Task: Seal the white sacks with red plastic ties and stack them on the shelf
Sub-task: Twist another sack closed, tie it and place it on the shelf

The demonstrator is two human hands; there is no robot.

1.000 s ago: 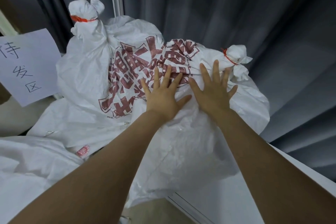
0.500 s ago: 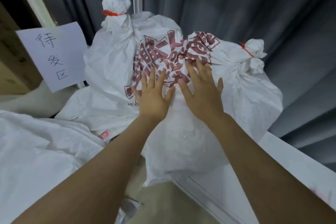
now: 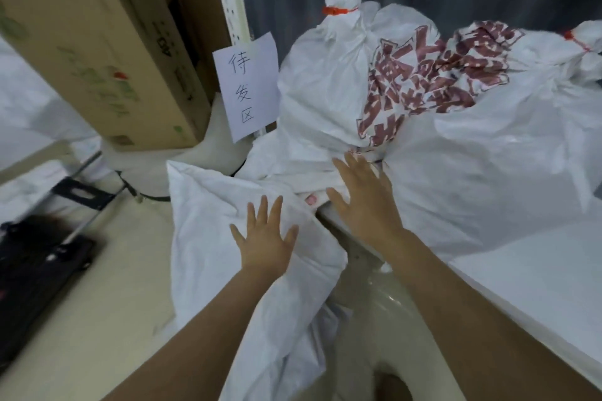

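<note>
Left hand (image 3: 265, 238) and right hand (image 3: 365, 202) are lying open and flat, grasping nothing, the left over a crumpled white woven sack (image 3: 211, 221), with two red-tied white printed sacks (image 3: 325, 91) sitting on the white shelf (image 3: 537, 270) just beyond the right fingertips (image 3: 351, 160).

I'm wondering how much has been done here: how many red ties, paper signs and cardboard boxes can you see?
Red ties: 2
Paper signs: 1
Cardboard boxes: 1
Total: 4
</note>
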